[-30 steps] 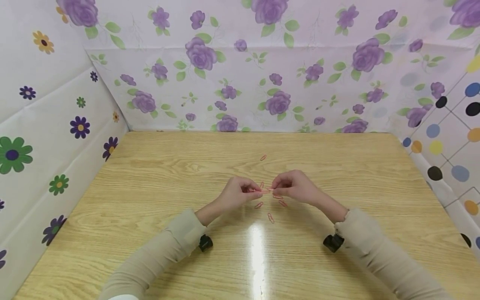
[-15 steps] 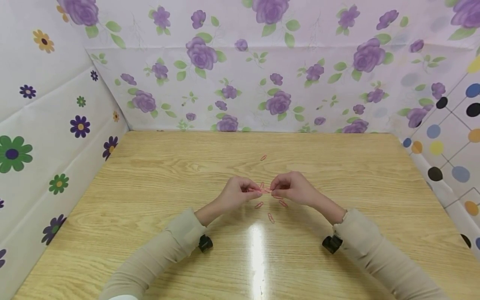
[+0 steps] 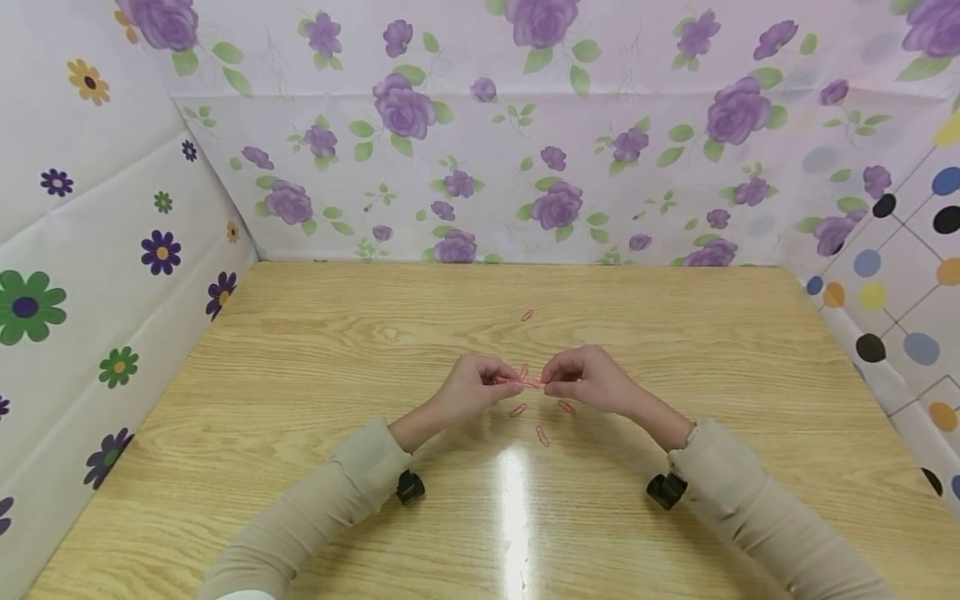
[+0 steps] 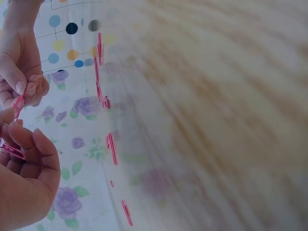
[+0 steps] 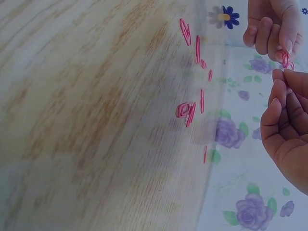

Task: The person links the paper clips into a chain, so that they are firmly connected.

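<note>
Paper clips (image 3: 532, 382) sit between the left hand (image 3: 480, 385) and the right hand (image 3: 590, 377), pinched by both, above loose clips (image 3: 542, 436) on the table (image 3: 337, 350), being hooked together, it looks to me, so the next move likely calls for a steady, gentle slide.

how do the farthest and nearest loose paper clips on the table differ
The farthest clip looks smaller in the head view; the nearest clip looks larger. The farthest clip's far end slants right, the nearest clip's slants left. Both are pinkish red, on the table.
</note>
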Tool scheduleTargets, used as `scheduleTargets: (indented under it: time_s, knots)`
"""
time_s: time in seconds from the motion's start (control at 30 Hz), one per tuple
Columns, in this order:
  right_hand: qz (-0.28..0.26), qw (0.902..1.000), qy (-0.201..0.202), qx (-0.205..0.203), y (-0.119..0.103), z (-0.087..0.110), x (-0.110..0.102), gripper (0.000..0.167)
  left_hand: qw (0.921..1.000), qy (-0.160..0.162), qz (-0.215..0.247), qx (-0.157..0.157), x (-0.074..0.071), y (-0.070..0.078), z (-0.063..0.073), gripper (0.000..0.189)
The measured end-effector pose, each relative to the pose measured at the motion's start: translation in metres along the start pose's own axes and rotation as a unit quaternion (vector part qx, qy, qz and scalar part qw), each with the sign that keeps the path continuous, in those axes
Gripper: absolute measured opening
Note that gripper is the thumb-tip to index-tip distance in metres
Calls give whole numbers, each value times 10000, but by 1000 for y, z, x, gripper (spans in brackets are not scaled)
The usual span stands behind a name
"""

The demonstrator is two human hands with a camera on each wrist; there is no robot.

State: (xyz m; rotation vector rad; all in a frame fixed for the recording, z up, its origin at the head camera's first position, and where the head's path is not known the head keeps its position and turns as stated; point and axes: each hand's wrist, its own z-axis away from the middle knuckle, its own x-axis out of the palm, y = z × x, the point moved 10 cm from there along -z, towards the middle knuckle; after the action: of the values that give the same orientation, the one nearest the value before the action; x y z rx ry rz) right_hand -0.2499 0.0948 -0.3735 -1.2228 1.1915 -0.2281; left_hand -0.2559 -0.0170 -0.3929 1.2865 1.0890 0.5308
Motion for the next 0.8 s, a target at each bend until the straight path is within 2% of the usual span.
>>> scheduleTargets:
  time_s: [0.33, 0.57, 0.7, 0.8]
  knots:
    - [-82, 10000, -13, -39, 0, 2, 0, 3, 9997, -79, 185, -136, 1, -1, 1, 13]
    - [-81, 10000, -30, 18, 0, 2, 0, 4, 9998, -115, 128, -77, 0, 26, 9, 13]
    - [-38, 10000, -13, -43, 0, 3, -1, 3, 9999, -29, 116, -91, -2, 18, 7, 12]
    - [30, 10000, -4, -42, 1, 4, -2, 3, 9999, 11, 67, -128, -4, 6, 4, 12]
